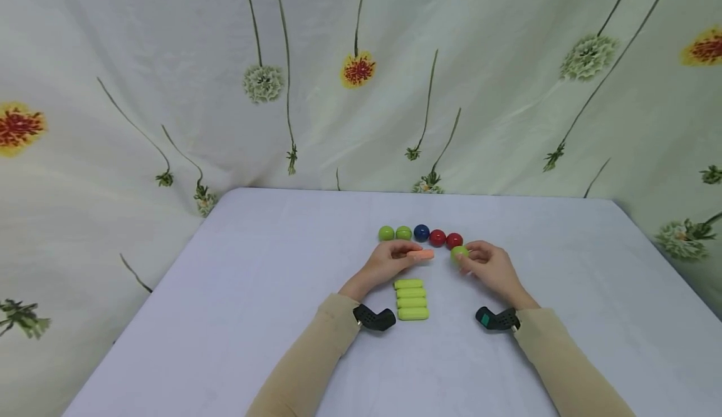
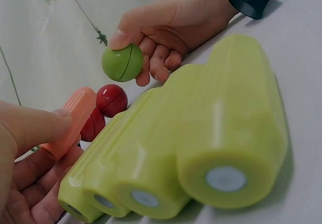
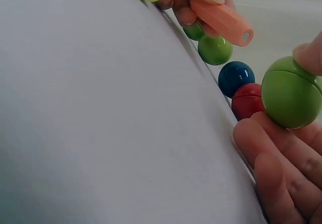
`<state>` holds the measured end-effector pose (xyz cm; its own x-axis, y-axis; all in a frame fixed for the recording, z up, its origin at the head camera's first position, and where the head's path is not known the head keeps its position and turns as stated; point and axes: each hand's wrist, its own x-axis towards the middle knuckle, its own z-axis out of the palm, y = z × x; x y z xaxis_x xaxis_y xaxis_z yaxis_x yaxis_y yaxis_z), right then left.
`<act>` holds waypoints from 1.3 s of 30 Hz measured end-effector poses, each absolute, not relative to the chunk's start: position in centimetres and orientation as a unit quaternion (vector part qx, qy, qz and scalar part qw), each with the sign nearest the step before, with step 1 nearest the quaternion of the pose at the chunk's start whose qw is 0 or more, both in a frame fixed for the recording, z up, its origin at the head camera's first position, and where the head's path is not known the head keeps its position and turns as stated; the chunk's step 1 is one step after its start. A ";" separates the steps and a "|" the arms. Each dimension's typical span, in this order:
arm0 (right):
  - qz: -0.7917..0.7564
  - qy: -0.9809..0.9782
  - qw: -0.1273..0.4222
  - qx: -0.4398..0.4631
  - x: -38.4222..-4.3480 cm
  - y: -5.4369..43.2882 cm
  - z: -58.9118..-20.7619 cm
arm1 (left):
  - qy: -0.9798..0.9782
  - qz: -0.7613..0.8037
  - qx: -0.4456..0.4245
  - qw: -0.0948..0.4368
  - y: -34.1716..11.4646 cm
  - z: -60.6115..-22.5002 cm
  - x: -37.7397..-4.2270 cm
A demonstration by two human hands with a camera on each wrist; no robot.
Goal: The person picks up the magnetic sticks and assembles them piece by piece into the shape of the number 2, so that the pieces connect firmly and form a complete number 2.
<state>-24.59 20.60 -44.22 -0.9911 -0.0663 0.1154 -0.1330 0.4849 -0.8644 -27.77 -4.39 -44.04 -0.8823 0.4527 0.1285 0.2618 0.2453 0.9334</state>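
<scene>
My left hand [image 1: 388, 261] pinches an orange ridged stick [image 1: 420, 254] between thumb and fingers; a pale metal disc shows at its end in the right wrist view. In my right hand [image 1: 491, 269], thumb and fingertips hold a green ball [image 1: 459, 253] with a seam around it. Behind the hands, a row of balls lies on the table: two green balls [image 1: 395, 233], a blue ball [image 1: 421, 232] and two red balls [image 1: 445, 239]. Nearer the body, several yellow-green sticks [image 1: 412, 303] lie side by side, with round discs in their ends in the left wrist view.
A white cloth covers the table [image 1: 254, 279]. Behind it hangs a pale curtain [image 1: 338, 128] printed with flowers. Each wrist wears a black camera, the left camera [image 1: 375, 318] close beside the yellow-green sticks.
</scene>
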 end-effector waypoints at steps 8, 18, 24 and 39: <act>0.525 -0.847 0.013 0.080 -24.4 20.0 -44.4 | 0.789 0.561 0.236 0.087 -4.4 -44.0 -27.8; 0.531 -0.841 0.014 0.100 -24.3 19.6 -44.3 | 0.788 0.557 0.246 0.093 -4.5 -43.8 -27.6; 0.530 -0.842 0.013 0.101 -24.2 19.3 -44.2 | 0.787 0.557 0.245 0.096 -4.5 -43.9 -27.7; 0.525 -0.844 0.010 0.110 -24.3 19.1 -44.5 | 0.786 0.559 0.245 0.100 -4.5 -43.9 -27.6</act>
